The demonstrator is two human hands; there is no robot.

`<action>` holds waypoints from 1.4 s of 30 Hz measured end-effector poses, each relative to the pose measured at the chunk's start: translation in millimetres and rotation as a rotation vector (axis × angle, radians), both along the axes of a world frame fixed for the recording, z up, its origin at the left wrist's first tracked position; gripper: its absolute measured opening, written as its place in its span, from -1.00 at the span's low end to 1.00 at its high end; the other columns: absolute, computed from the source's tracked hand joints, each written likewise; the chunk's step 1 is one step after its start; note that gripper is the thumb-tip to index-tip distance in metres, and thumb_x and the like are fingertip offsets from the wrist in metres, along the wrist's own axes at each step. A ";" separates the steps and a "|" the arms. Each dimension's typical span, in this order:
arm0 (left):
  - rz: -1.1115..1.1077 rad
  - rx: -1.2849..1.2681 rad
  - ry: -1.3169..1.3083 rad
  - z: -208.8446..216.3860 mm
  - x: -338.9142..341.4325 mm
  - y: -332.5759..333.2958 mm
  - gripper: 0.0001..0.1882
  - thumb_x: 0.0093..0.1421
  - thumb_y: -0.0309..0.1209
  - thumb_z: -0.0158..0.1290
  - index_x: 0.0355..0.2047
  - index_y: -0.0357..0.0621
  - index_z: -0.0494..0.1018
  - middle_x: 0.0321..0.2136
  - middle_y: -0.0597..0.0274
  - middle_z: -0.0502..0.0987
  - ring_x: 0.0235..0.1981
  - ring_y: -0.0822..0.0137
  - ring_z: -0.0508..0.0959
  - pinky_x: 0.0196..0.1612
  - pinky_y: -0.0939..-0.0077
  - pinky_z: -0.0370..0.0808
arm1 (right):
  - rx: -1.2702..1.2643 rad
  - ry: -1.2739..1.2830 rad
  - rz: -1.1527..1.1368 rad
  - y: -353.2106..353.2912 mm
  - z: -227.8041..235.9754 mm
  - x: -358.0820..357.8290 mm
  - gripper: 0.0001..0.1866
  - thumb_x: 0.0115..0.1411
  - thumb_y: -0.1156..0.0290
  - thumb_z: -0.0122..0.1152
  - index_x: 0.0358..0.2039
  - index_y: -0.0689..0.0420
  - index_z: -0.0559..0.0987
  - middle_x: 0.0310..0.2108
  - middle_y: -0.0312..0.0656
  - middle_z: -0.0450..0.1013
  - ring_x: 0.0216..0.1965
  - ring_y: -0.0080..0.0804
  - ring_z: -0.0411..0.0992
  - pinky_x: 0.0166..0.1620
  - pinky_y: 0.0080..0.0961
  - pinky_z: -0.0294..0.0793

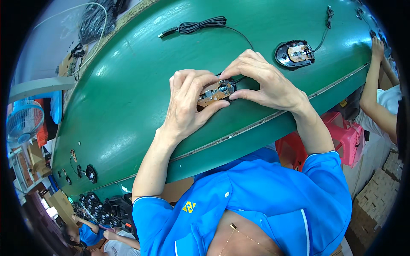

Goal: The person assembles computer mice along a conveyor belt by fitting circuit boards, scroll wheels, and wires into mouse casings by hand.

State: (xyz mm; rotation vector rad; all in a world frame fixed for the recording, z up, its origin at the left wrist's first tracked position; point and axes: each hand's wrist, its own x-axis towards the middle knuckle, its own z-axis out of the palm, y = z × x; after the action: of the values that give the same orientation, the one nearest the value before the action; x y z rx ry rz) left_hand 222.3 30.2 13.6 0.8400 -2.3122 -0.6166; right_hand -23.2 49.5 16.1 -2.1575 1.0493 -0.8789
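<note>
Between both hands sits an opened computer mouse, its brown circuit board (212, 94) facing up with a dark base partly showing at the right end. My left hand (183, 100) grips the board's left end between thumb and fingers. Thumb and forefinger of my right hand (269, 83) close on the opposite end, where the black cable leaves. That cable runs up to a tied black coil (203, 25) with a USB plug at its left. The fingers hide the mouse's edges.
Another opened black mouse (294, 54) lies to the right on the green work surface (128, 106). More mouse parts (90, 174) lie at the far left. A co-worker's arm (378, 98) reaches over the right side. Pink stool (346, 138) and blue fan (24, 123) stand beyond the edges.
</note>
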 end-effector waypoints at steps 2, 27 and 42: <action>-0.010 0.004 0.020 -4.7 4.8 -0.4 -0.47 0.05 -0.20 0.41 0.01 -0.07 0.55 -0.06 0.24 0.53 -0.02 0.18 0.41 0.13 0.23 0.31 | 0.009 0.014 -0.005 0.4 -0.8 -0.6 -0.51 0.07 0.35 0.50 0.04 0.11 0.63 -0.10 -0.25 0.55 -0.04 -0.31 0.39 0.11 -0.32 0.43; 0.059 0.151 -0.001 -3.8 12.3 -3.2 -0.59 0.17 -0.47 0.24 0.06 -0.13 0.53 -0.01 0.14 0.51 -0.02 0.17 0.43 0.11 0.25 0.40 | 0.053 0.060 -0.066 3.9 4.7 4.2 -0.59 -0.01 0.58 0.43 -0.08 0.15 0.62 -0.12 -0.21 0.46 -0.08 -0.28 0.34 0.02 -0.40 0.40; 0.161 0.415 0.105 -6.8 48.2 15.9 -0.54 0.13 -0.56 0.22 0.08 -0.13 0.47 -0.03 0.19 0.54 0.02 0.19 0.44 0.14 0.29 0.43 | 0.083 0.261 0.089 -3.7 6.0 27.1 -0.59 0.03 0.51 0.40 -0.05 -0.01 0.67 -0.18 -0.27 0.41 -0.12 -0.31 0.28 0.03 -0.40 0.32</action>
State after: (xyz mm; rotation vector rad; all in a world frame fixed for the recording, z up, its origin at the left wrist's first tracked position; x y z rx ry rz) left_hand 270.5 46.2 6.8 1.1380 -2.0258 -1.0613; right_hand 3.9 45.8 22.1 -2.2711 1.0829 -0.5133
